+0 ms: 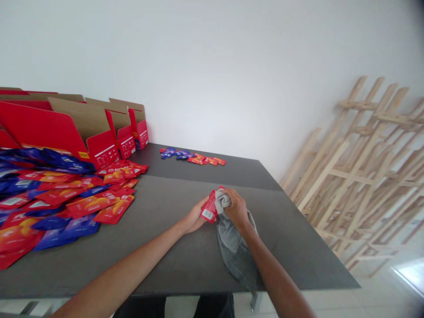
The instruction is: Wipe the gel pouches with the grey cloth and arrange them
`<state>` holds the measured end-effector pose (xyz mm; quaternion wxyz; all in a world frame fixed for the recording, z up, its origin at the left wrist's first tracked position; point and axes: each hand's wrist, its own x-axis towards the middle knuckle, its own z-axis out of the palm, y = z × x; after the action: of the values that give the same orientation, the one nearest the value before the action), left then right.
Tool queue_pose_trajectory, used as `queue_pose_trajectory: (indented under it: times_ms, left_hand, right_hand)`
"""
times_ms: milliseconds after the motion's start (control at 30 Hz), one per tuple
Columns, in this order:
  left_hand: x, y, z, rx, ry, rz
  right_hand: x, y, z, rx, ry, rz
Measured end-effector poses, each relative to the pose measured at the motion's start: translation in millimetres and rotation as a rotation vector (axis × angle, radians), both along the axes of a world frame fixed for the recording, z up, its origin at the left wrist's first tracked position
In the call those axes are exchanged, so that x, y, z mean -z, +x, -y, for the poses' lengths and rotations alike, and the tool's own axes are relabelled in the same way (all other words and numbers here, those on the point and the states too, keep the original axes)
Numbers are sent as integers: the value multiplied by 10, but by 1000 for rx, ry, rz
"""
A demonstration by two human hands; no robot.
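My left hand (196, 216) grips a small red packet (209, 209) by its left side, with its barcode facing up toward me. In my right hand (237, 206) is a grey cloth (236, 247), bunched at the top and pressed against the packet's upper right part. The rest of the cloth hangs down over the table below my right wrist. Both hands are closed, above the middle of the dark table (165, 265). The cloth and my right fingers cover part of the packet.
Red and blue packets (99, 203) lie in a large heap on the left. Open red cartons (43, 123) stand behind them. Several packets (195, 158) form a row near the back edge by the wall. Wooden frames (357, 176) lean against the wall at right.
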<state>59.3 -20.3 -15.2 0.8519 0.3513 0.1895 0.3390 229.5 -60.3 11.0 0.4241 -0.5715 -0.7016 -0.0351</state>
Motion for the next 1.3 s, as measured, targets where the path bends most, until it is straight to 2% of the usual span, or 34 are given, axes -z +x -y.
queue_pose_trajectory:
  times_ms: [133,233,367,467,567,633,733,833,967,1033,1133,1300]
  left_hand:
    - [-40,1,-17,-63,-91,77]
    - [-73,-4,-42,-85,-133,138]
    - [-96,-38,-88,-139,-210,171]
    - [-94,-71,-108,-89,-228,140]
    - [-66,-76,-123,-63,-166,133]
    - [-36,-61,-142,-120,-92,137]
    - [7,-31,-178,-254,-8,86]
    - [22,-21,-198,-351,17,21]
    - [2,-32,-183,-397,8,59]
    - [-7,-36,-165,-374,7,97]
    - [-2,-30,-136,-239,8,87]
    - [24,-3,-74,-100,13,99]
  right_hand:
    - [18,-57,7,-314,-116,128]
    - [8,-99,29,-426,-186,207]
    - [-46,-50,45,-310,-114,156]
    - [-91,35,43,-198,5,38]
    - [-126,85,52,-148,72,-26]
    - [-136,83,70,-164,62,-19]
    - [-126,37,104,-273,-24,61]
    - [-111,-23,129,-373,-119,152]
    - [-113,-76,137,-392,-199,237]
    - [-110,-92,127,-398,-228,279]
    - [-82,-113,97,-352,-243,298]
    - [-28,-85,54,-109,-170,189]
